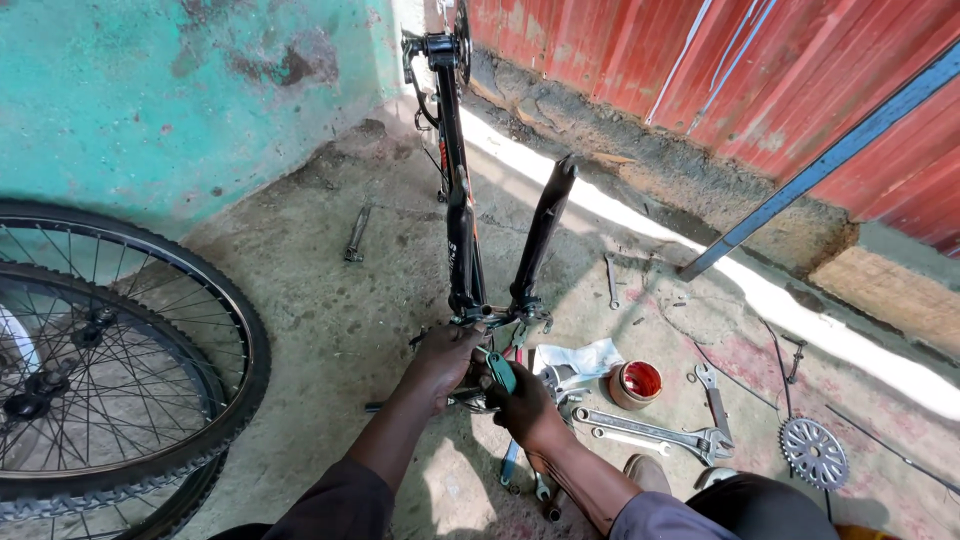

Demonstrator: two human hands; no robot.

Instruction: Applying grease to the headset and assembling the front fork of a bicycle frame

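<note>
Head view: both hands [480, 375] grip bike frame [460, 230] base.

Sunlit concrete floor [330, 300] between turquoise wall [150, 90] and red fence [800, 80].

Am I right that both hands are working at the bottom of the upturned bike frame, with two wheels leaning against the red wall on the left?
Not quite. The head view shows the wheels leaning against a turquoise wall; the red wall is on the right. Both the left hand and right hand are indeed at the bike frame.
</note>
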